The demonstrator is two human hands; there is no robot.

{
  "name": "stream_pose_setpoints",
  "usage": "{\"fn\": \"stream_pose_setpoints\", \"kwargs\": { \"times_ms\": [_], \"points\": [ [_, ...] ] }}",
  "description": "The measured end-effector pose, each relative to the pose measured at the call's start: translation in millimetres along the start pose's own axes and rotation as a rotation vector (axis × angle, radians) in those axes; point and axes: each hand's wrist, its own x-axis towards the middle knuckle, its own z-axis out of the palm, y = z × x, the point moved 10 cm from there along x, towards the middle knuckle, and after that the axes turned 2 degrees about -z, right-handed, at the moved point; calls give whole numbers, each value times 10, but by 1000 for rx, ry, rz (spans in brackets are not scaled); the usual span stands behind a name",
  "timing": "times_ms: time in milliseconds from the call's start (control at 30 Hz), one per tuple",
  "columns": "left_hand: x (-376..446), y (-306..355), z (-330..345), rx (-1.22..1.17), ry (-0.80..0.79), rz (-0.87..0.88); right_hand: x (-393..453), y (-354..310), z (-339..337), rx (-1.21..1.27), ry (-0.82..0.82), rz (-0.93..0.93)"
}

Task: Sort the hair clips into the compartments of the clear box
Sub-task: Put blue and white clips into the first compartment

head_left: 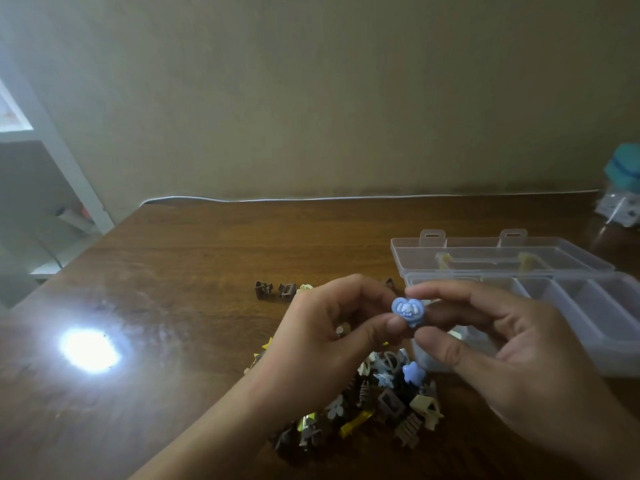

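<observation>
A blue heart-shaped hair clip [408, 311] is held up above the table, pinched between the fingertips of my left hand [332, 337] and my right hand [502, 344]. Below the hands lies a pile of hair clips [388, 400] in brown, yellow, white and blue. The clear box [588, 320] stands open at the right, its compartments partly hidden by my right hand; its lid [491, 258] lies flat behind it. Two brown clips [275, 290] lie apart on the table beyond my left hand.
The wooden table [194, 271] carries a bright light glare [89, 348] at the left. A white cable [311, 199] runs along the far edge by the wall. A teal-lidded container [623, 174] and packets sit at the far right. A white shelf [59, 188] stands left.
</observation>
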Motion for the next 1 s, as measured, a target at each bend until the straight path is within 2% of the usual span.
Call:
{"fn": "stream_pose_setpoints", "kwargs": {
  "times_ms": [167, 267, 400, 467, 533, 600, 667, 800, 1000],
  "points": [
    [-7, 10, 28, 90, -29, 16, 5, -87, -73, -156, 59, -83],
    [16, 3, -69, 253, -1, 6, 35, -138, -220, -465, 99, -165],
    [40, -139, -312, 540, 48, -29, 104, 114, -366, -671, 61, -51],
    [42, -238, -339, 716, -31, -42, 105, 193, -334, -668, -2, -13],
    [18, -364, -303, 846, -204, -77, 88, 157, -401, -613, 41, -14],
    [-46, -466, -279, 873, -379, -126, 61, 59, -536, -568, 142, -47],
    [-111, -544, -307, 843, -484, -192, 45, -60, -566, -588, 174, -117],
    [-180, -640, -384, 862, -559, -261, -6, -183, -89, -701, -61, -283],
    [-143, -625, -565, 937, -460, -253, -131, -2, 417, -941, -359, -345]
  ]
}}
